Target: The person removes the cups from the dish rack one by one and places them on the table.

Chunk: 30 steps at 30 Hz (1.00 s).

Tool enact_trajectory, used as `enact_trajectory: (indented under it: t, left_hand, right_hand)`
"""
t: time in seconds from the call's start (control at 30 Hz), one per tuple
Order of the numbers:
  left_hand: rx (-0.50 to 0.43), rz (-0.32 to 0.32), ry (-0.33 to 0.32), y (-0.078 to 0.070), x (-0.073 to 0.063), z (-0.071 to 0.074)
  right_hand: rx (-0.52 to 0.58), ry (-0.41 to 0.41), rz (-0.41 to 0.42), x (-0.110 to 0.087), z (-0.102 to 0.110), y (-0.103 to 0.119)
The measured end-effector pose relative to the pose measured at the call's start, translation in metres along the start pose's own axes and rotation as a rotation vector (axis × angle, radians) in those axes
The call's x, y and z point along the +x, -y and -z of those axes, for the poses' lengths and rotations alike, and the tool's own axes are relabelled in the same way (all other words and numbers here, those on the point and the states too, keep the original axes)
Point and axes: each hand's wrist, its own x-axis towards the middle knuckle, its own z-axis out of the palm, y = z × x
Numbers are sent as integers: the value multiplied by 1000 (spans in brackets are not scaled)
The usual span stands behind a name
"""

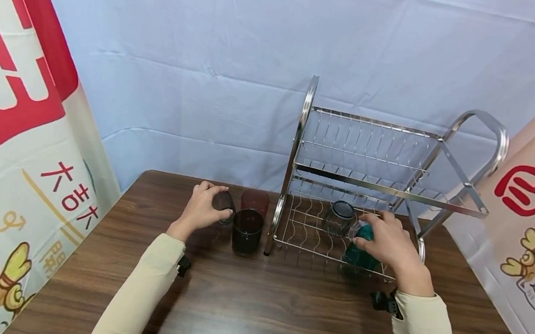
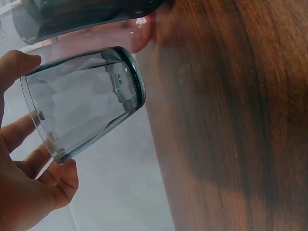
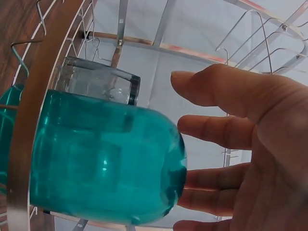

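Observation:
My left hand (image 1: 204, 206) pinches a clear grey drinking glass (image 2: 91, 103) near its rim, thumb on one side and fingers on the other. The glass is mouth toward the palm and tilted in the left wrist view. Beside it on the table stand a dark glass (image 1: 247, 234) and a reddish glass (image 1: 255, 200). My right hand (image 1: 385, 241) is over the rack's lower tier, at a teal glass (image 3: 106, 159) standing upside down. Its fingers (image 3: 216, 132) are spread loosely near the teal glass's base. A grey glass (image 1: 338, 219) sits inverted next to the teal one.
A two-tier metal dish rack (image 1: 352, 180) stands at the right back of the wooden table (image 1: 256, 298), its upper tier overhanging the lower. A pale cloth (image 1: 185, 75) hangs behind, with printed cloths (image 1: 21, 87) at both sides.

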Motion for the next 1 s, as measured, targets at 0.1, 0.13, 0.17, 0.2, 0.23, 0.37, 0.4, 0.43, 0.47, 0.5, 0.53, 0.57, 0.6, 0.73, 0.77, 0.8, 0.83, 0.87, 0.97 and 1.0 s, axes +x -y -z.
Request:
enact_trajectory:
  t: [0.1,0.13,0.17,0.2,0.23,0.37,0.4,0.43,0.47,0.5,0.53,0.57,0.6,0.73,0.77,0.8,0.83,0.87,0.97,1.0]
  left_hand:
    - [3,1,18,0,2,-3]
    - [3,1,23,0,3,-4]
    - [2,4,28,0,4,-5]
    - [-1,4,33,1,5,-6]
    - [-1,7,37,1,5,-7]
    - [-5,8,32,6,7,-10]
    - [-8,7,29,7,8,-10]
    - [-12,8,28,7,8,-11]
    - [-16,6,27,8,9,-11]
    - [-19,8,28,9,10,-12]
    - [-23,11,29,10,10,-12]
    - [-26,13,31,10,11,-13]
    - [-29,17,34,10,12,-13]
    - [-15,22,33,10,14,-17]
    - [-7,21,33,10,14,-18]
    - [-1,18,33,10,15,-20]
    - [4,18,32,10,15,-21]
    - [6,19,32,10,15,-22]
    - [5,19,27,9,17,-25]
    - [3,19,24,9,17,-25]
  right_hand:
    - [7,-1,-1,-1,0,-3]
    - [10,-1,-2,-1,0,-4]
    - [11,0,-3,-2,0,-5]
    - [11,0,-2,-2,0,-6]
    - [11,2,-3,-2,-1,-7]
    - [16,7,-6,-2,-2,-10]
    - [20,9,-6,-3,-3,-11]
    - [22,11,-8,-3,-3,-11]
    - [24,13,-10,-3,-4,-12]
    - [26,14,-12,-3,-5,-13]
    - [29,15,-12,-3,-5,-14]
    - [29,16,-12,-3,-6,-15]
    - [32,16,-13,-3,-7,-16]
    - [47,15,-8,-4,-11,-20]
    - [52,12,-6,-4,-12,-21]
    - [58,10,-3,-5,-13,-22]
    - [63,7,4,-5,-13,-22]
    - [67,1,11,-5,-14,-23]
    - [76,-19,30,-4,-14,-23]
    - [76,-25,35,-4,-14,-22]
